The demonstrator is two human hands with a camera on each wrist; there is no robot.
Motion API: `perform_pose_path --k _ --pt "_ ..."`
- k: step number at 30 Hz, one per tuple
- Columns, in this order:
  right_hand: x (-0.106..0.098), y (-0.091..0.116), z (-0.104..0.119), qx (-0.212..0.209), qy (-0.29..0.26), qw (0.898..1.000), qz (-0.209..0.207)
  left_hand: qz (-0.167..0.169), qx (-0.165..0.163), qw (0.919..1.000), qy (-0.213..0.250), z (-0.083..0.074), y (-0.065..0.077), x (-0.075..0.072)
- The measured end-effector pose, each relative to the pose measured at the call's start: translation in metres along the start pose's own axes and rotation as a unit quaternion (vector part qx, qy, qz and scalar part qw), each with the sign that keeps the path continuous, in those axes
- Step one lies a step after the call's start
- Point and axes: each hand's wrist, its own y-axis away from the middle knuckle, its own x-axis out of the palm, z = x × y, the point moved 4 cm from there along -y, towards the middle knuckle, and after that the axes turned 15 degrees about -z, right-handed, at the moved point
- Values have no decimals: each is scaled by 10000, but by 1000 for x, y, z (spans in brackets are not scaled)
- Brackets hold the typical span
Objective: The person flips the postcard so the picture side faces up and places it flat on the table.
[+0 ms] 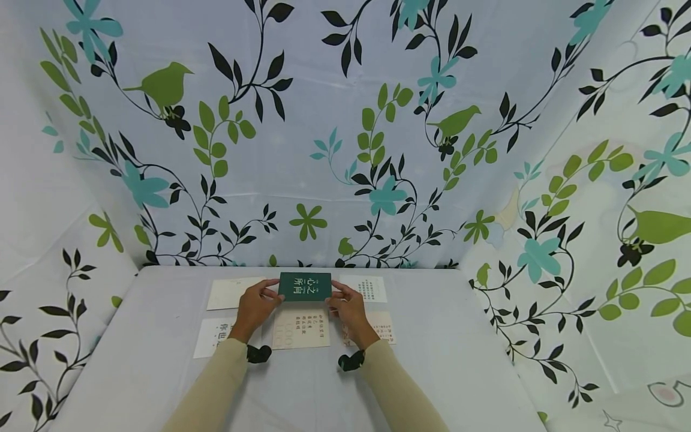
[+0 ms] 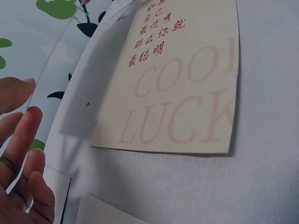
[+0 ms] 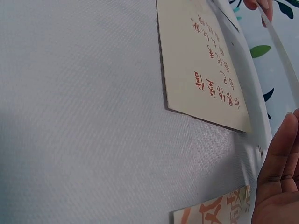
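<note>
A dark green card (image 1: pixel 305 287) with white characters is held up over the far part of the table. My left hand (image 1: pixel 255 307) pinches its left edge between thumb and fingers, and my right hand (image 1: pixel 349 310) pinches the right edge. Below it lies a cream card (image 1: pixel 300 328) with red characters; the left wrist view shows pale "LUCK" lettering on this cream card (image 2: pixel 182 93). From the right wrist, the held card (image 3: pixel 279 44) appears edge-on as a thin strip, with the right hand (image 3: pixel 280 177) at its near end.
Other cards lie flat around: a cream one (image 1: pixel 229 294) at the far left, a white one (image 1: pixel 372 289) at the far right, a white one (image 1: pixel 207 337) at the near left and a patterned one (image 1: pixel 384 327) at the near right. A leaf-printed curtain (image 1: pixel 302 150) borders the white table (image 1: pixel 448 360).
</note>
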Motion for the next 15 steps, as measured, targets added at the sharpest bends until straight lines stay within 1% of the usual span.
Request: perform_pose_path --k 4,8,15 --pt "1 0 -1 -3 32 10000 6 119 -57 9999 -38 3 0 2" --pt "1 0 -1 20 42 10000 -43 207 -152 9997 26 4 1 4" --pt "3 2 0 0 42 10000 -52 212 -175 9996 36 4 1 3"
